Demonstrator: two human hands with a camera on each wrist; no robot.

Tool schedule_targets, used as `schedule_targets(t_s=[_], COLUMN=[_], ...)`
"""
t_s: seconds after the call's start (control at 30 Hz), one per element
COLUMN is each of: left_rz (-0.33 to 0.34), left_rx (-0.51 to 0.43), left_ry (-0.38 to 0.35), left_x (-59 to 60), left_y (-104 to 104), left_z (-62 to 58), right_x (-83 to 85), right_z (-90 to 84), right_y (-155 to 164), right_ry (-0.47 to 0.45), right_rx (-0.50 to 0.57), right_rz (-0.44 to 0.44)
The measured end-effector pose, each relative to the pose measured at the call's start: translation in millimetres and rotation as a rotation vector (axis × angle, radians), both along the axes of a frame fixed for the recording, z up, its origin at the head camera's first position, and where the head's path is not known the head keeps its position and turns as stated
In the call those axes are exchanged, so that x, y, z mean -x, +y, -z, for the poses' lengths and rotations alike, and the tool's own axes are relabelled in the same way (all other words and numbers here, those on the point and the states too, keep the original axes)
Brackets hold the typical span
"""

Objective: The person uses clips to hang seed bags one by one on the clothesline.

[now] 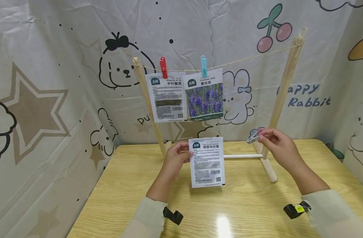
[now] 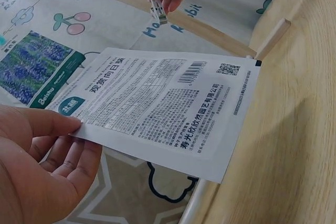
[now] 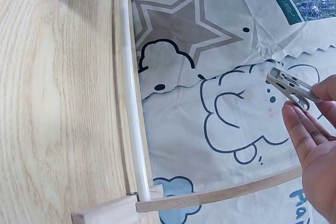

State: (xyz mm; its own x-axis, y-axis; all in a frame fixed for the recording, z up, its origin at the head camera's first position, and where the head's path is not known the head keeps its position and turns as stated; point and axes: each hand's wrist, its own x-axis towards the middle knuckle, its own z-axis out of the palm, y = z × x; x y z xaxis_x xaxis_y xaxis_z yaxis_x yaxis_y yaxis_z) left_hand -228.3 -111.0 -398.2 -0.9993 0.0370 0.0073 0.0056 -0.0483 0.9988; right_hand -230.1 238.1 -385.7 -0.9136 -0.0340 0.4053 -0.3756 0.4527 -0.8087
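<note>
- The cloth (image 1: 50,99) behind is big, soft and crinkly, with cartoon stars and rabbits.
- The table (image 1: 134,185) is flat, light wood with a shiny spot.
- The rack (image 1: 284,86) has two thin wooden posts, a white bar low down and a thin string (image 1: 253,57) on top.
- Two flat paper packets (image 1: 184,96) hang from the string by a red peg (image 1: 163,67) and a blue peg (image 1: 203,66).
- The left hand (image 1: 175,158) pinches the edge of a white packet (image 1: 207,162), held up over the table below the hanging ones. Its small print is too tiny to read.
- The right hand (image 1: 276,142) pinches a small grey clip (image 1: 253,137) near the right post. Fingers hide its back end.
</note>
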Motion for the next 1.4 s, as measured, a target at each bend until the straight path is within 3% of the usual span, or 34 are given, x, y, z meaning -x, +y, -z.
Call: schedule_targets(t_s=[0.3,0.57,0.8,1.1,1.4], left_rz=[0.010,0.016,0.015,0.035,0.028], left_rx=[0.010,0.014,-0.021,-0.008,0.008], left_ry=[0.014,0.022,0.025,0.022,0.028], left_x=[3.1,6.3,6.7,5.7,4.5], left_y=[4,7,8,13,20], left_z=[-4.1,-6.6,-9.4,-14.5,-22.1], right_x=[-2.3,-3.3,-3.1,-6.7,-6.8], right_z=[-15.0,-22.0,-30.0,-43.1,-54.9], right_y=[1,2,3,6,11], right_ry=[0.010,0.022,0.044,0.003,0.031], right_rx=[-0.048,-0.031,-0.096,-0.144,-0.172], right_rz=[0.036,0.013,0.011,0.036,0.057])
